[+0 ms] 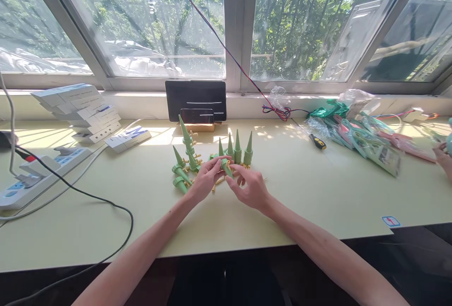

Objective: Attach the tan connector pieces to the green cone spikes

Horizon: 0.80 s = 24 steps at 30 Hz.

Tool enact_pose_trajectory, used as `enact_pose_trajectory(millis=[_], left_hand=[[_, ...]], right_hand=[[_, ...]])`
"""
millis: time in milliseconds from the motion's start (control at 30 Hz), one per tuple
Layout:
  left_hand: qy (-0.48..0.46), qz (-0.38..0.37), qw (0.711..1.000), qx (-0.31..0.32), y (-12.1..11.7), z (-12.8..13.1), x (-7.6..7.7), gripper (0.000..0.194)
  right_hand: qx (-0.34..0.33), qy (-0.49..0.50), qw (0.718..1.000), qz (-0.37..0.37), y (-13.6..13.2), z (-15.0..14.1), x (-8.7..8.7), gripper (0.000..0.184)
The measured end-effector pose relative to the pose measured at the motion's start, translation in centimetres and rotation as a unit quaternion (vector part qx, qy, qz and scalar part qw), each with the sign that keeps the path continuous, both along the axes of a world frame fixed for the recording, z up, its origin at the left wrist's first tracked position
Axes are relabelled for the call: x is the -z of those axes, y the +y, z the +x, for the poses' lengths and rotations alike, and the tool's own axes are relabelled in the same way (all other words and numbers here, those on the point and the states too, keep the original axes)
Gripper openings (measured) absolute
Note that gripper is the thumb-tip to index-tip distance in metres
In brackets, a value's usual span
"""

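Note:
My left hand [207, 176] is closed around a green plastic watering spike [225, 166] with a small yellow valve on its side. From the right, my right hand [251, 187] pinches at the same spike with thumb and index finger, by the valve; the exact contact is partly hidden. Behind my hands several green spikes [238, 148] stand upright, points up. More lie or stand to the left, among them a lying spike [181, 183] beside my left wrist. Loose yellow valve pieces [213, 187] rest on the table under my hands.
A tablet [196, 94] with a phone [197, 116] before it leans at the window. Left are stacked white boxes [84, 113], a power strip [45, 174] and cables. Right are a screwdriver [317, 141], bagged parts [367, 141] and another person's hand [444, 157].

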<state>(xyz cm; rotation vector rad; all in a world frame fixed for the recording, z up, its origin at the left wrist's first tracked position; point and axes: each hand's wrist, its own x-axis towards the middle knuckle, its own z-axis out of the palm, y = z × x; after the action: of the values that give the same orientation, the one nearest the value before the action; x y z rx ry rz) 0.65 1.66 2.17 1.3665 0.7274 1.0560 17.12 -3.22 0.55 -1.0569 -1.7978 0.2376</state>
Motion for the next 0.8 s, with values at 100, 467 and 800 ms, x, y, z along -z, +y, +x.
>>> enact_pose_trajectory(millis=[100, 467, 800], left_hand=[[-0.005, -0.015, 1.0, 0.014, -0.07, -0.02, -0.23, 0.037], [0.004, -0.042, 0.995, 0.089, -0.31, -0.1, 0.24, 0.041], [0.012, -0.031, 0.994, 0.109, -0.54, -0.06, 0.07, 0.045]], right_hand=[[-0.017, 0.039, 0.999, -0.015, -0.01, -0.04, 0.13, 0.026], [-0.074, 0.037, 0.997, -0.008, 0.02, -0.02, 0.79, 0.026], [-0.108, 0.046, 0.992, 0.053, 0.13, -0.1, 0.9, 0.02]])
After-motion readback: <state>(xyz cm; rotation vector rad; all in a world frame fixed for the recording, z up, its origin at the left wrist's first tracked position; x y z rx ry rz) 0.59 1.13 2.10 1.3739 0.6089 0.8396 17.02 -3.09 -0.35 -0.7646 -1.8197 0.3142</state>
